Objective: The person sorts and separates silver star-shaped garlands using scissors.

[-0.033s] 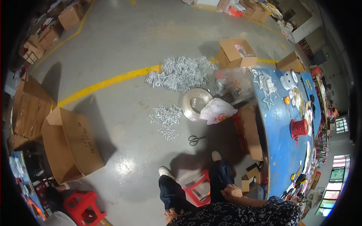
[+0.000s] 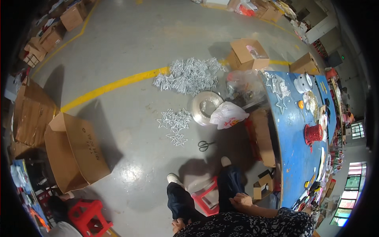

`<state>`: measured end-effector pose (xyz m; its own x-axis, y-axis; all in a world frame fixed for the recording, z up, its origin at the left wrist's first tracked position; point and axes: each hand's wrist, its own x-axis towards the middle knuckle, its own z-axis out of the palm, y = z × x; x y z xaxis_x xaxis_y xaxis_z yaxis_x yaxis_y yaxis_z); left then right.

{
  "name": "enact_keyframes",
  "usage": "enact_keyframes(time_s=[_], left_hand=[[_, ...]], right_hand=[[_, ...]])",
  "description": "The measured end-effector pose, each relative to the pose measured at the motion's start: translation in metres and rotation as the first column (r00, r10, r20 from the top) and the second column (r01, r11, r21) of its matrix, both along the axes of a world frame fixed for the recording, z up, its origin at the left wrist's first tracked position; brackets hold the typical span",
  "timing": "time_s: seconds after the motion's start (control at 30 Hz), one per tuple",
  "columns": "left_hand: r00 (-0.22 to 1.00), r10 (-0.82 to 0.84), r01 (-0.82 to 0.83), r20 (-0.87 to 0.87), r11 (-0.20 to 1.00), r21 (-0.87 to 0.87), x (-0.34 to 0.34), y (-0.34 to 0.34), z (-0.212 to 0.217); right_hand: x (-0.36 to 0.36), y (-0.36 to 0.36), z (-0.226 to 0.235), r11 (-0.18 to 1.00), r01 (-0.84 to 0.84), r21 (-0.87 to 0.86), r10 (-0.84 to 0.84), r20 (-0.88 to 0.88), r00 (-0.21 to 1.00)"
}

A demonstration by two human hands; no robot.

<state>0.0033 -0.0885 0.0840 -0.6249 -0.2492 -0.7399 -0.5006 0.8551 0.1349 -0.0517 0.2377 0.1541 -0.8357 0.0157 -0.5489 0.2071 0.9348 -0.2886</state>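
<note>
Workshop w/ grey floor [image 2: 138, 158]; blue table [image 2: 292, 158] stands at 3 o'clock. Head view, clock taken from its middle: large heap of silver stars [image 2: 189, 77] lies on floor at 12, small heap [image 2: 173, 120] at approx. 8–9, near the middle; scissors [image 2: 203, 146] at 5, apart from both. L hand [image 2: 178, 225], at 6, is by the thigh, partly hidden: cannot tell its state. R hand [image 2: 241, 200], at 5, rests on other thigh, fingers bent, nothing visible inside; grip unclear. Stars look already shaped, imo; qty. done or left, I cannot tell.

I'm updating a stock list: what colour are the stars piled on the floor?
The stars are silver, best seen in the head view.
</note>
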Motion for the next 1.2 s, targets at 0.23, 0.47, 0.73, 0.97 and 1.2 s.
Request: enact_keyframes(time_s=[0.23, 0.47, 0.73, 0.97, 1.2], left_hand=[[0.976, -0.150, 0.129, 0.155, 0.982, 0.139, -0.073, -0.041, 0.047], [0.899, -0.386, 0.435, -0.208, 0.844, 0.313, -0.168, -0.060, 0.014], [0.447, -0.661, 0.859, -0.602, 0.504, 0.085, -0.442, 0.022, -0.192], [0.481, -0.699, 0.850, -0.529, 0.521, 0.085, -0.604, 0.103, -0.349], [0.086, -0.913, 0.992, -0.400, 0.117, -0.053, -0.649, 0.117, -0.428]], right_hand=[[0.007, -0.056, 0.015, 0.946, 0.312, 0.087, -0.323, 0.295, 0.899], [-0.026, -0.041, -0.031, 0.839, 0.474, -0.267, -0.195, 0.665, 0.721], [-0.229, 0.022, -0.259, 0.988, -0.004, -0.153, 0.027, 0.144, 0.989], [-0.435, 0.005, -0.474, 0.925, 0.313, -0.217, -0.305, 0.070, 0.950], [-0.496, -0.005, -0.581, 0.837, 0.532, -0.131, -0.531, 0.049, 0.846]])
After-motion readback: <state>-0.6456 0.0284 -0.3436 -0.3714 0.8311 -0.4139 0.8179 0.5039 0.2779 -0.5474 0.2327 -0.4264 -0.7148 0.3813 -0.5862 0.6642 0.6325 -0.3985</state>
